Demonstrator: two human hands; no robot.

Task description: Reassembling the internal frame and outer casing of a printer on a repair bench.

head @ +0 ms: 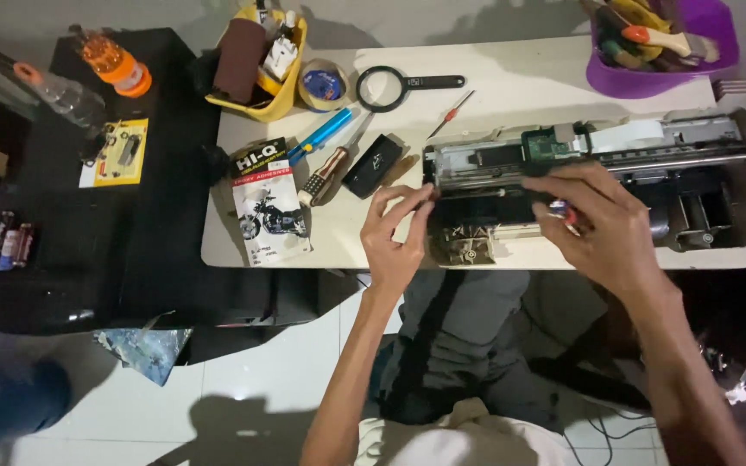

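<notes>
Both hands (511, 226) touch the printer mechanism (589, 185); white packet (269, 207) perhaps glue.

printer mechanism (632, 160): black plastic, bare metal rails | table (528, 86): smooth matt white | tub (718, 43): glossy purple plastic

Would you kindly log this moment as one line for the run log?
left hand: fingertips on printer left end | right hand: holds screwdriver over printer | table: magnifier, purple tub
</notes>
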